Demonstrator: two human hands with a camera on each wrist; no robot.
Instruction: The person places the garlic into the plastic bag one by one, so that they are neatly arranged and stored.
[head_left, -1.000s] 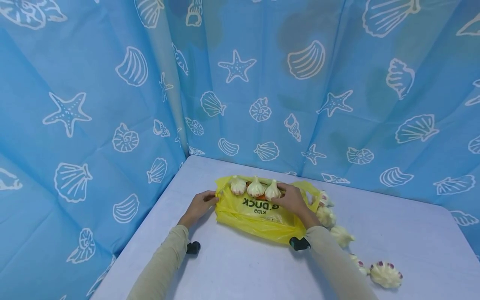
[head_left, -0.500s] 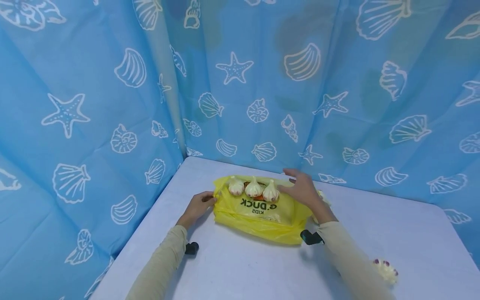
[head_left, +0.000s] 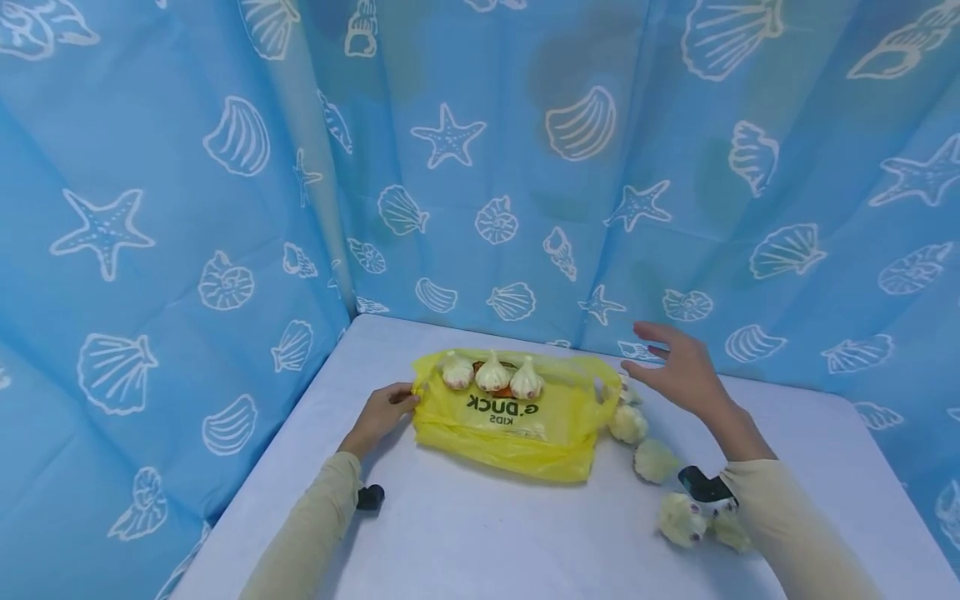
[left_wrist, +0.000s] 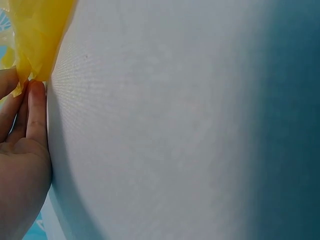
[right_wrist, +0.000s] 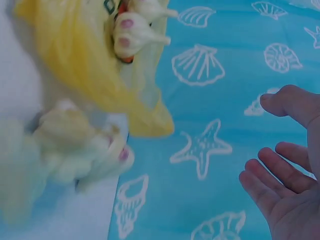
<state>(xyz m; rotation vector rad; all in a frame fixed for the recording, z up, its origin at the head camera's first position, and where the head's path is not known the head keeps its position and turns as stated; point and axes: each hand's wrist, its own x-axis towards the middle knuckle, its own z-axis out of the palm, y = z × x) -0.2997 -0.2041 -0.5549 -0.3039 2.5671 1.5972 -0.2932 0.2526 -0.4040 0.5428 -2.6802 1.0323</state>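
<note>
A yellow plastic bag [head_left: 501,457] printed "G.DUCK KIDS" lies flat on the table, its lettering upside down or mirrored in the head view. Three garlic bulbs [head_left: 492,375] sit in a row along its far part. At the bag's left end my left hand [head_left: 377,419] pinches the edge; the left wrist view shows crumpled yellow plastic [left_wrist: 42,35] between thumb and fingers. My right hand [head_left: 684,375] is raised to the right of the bag, fingers spread and holding nothing. Below it, more garlic bulbs [head_left: 628,425] lie beside the bag's right end.
Several garlic bulbs [head_left: 681,520] run in a loose line down the right side of the white table [head_left: 480,546], some partly behind the right forearm. A blue curtain [head_left: 517,167] with white shells and starfish stands along the left and back edges.
My right hand has let go of the rightmost bulb on the bag and moved right, past the bag's end. My left hand stays at the bag's left edge. The head view has shifted slightly.
</note>
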